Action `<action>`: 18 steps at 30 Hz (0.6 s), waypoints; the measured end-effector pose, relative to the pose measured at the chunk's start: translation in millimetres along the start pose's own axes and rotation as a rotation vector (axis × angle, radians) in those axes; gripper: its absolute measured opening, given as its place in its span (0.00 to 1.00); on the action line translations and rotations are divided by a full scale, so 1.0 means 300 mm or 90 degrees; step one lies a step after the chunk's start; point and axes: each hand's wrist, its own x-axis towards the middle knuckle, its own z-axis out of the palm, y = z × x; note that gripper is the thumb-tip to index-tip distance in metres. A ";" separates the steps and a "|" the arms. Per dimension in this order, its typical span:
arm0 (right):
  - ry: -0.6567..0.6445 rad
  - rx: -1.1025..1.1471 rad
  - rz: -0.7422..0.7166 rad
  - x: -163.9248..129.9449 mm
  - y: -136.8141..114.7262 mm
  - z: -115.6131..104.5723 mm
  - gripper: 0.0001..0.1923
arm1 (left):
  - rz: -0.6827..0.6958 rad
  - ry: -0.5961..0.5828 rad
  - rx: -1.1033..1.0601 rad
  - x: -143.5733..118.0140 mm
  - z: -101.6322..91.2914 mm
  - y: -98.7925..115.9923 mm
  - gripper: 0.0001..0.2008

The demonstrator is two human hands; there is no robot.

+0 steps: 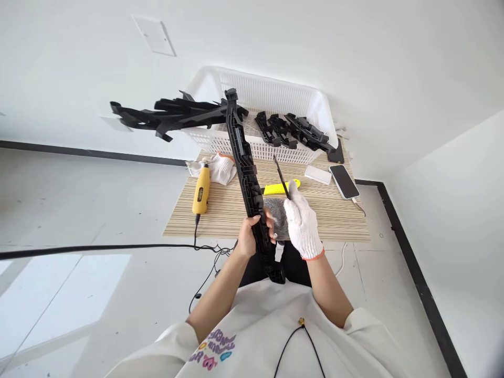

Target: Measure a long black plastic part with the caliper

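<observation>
My bare left hand [252, 236] grips a long black plastic bracket [246, 168] near its lower end, holding it upright over the small wooden table [342, 220]. My right hand [301, 223], in a white knit glove with an orange cuff, holds a thin black tool [281, 177] like a pen, its tip pointing up beside the bracket. Under the hands lies a grey pad [277, 210].
A white mesh basket [275, 94] at the table's back holds several black plastic parts [291, 131]; more parts [169, 115] stick out to its left. On the table lie a yellow corded rotary tool [201, 190], a spare glove [220, 167], a yellow-handled tool [275, 188], a white box [318, 174] and a phone [343, 181].
</observation>
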 end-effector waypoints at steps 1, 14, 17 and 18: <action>0.029 0.003 0.011 -0.002 -0.014 -0.001 0.27 | 0.002 0.002 -0.003 -0.001 0.000 0.000 0.16; 0.185 0.155 0.192 -0.008 -0.081 0.064 0.18 | -0.024 -0.002 -0.011 -0.015 0.008 -0.011 0.17; 0.145 0.231 0.246 -0.011 -0.099 0.064 0.19 | -0.028 -0.002 -0.022 -0.012 0.008 -0.007 0.17; 0.126 0.268 0.256 -0.012 -0.110 0.062 0.19 | -0.028 0.000 -0.025 -0.010 0.007 -0.005 0.17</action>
